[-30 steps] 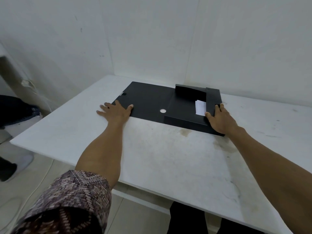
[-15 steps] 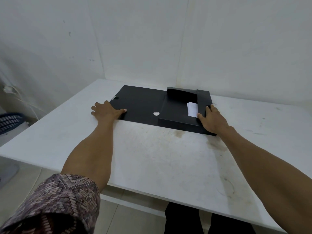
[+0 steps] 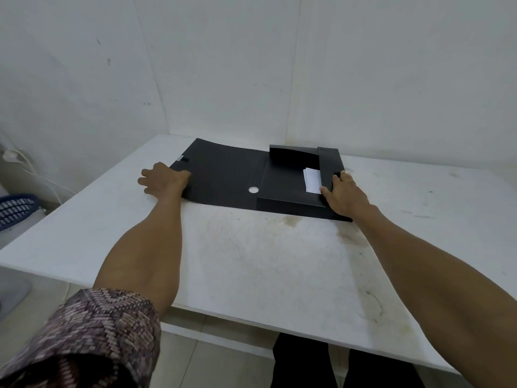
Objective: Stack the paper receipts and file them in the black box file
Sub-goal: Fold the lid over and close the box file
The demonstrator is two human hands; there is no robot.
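Note:
The black box file (image 3: pixel 223 175) lies opened out flat at the back of the white table (image 3: pixel 265 261). Its tray half is on the right, with flaps folded inward. A small stack of white paper receipts (image 3: pixel 312 180) lies in the tray, partly under the right flap. My left hand (image 3: pixel 163 179) rests at the left edge of the open cover, thumb on the black surface and fingers on the table beside it. My right hand (image 3: pixel 345 194) lies on the right flap at the near right corner, with its thumb at the flap's inner edge beside the receipts.
White walls meet in a corner right behind the file. A blue basket (image 3: pixel 15 208) and a white cable (image 3: pixel 33 175) are off the table's left side. The table's near edge runs across below my forearms. A pale round hole (image 3: pixel 253 189) marks the cover.
My left hand has slid a little left, from lying on the cover's corner to its outer edge, with only the thumb still on it. My right hand keeps its place on the right flap.

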